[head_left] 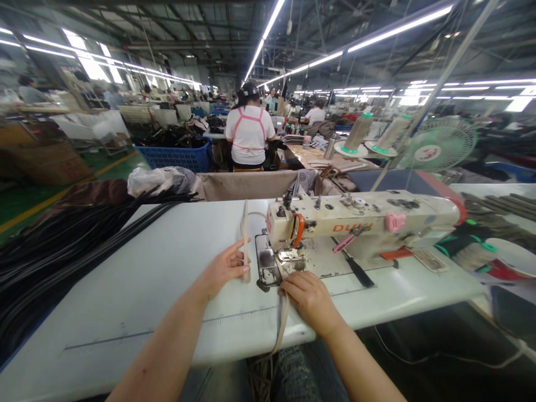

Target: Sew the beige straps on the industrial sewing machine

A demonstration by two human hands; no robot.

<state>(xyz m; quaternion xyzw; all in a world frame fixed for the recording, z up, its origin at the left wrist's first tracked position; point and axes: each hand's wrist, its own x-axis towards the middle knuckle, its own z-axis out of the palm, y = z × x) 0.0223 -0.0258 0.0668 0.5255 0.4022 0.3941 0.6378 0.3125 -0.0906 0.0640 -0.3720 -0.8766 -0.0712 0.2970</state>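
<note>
A sewing machine (402, 215) stands on the white table, its needle end toward the left. My left hand (226, 269) is left of the metal needle plate, with thumb and fingers closed on a narrow beige strip (246, 223) that stretches away from me. Just in front of the presser foot, my right hand (307, 296) pinches another length of beige strip (283, 326). From there this length hangs over the table's front edge toward my lap. A thin loop of strip shows behind the machine head. My right fingertips partly cover the strip beside the plate.
A black-handled tool (359, 271) and pink snips (345, 241) are at the machine's arm. Black strips (84, 251) are heaped at the left. Thread cones (360, 131) and a green fan (439, 145) stand at the right. A person (250, 131) sits ahead beside a blue basket (176, 156).
</note>
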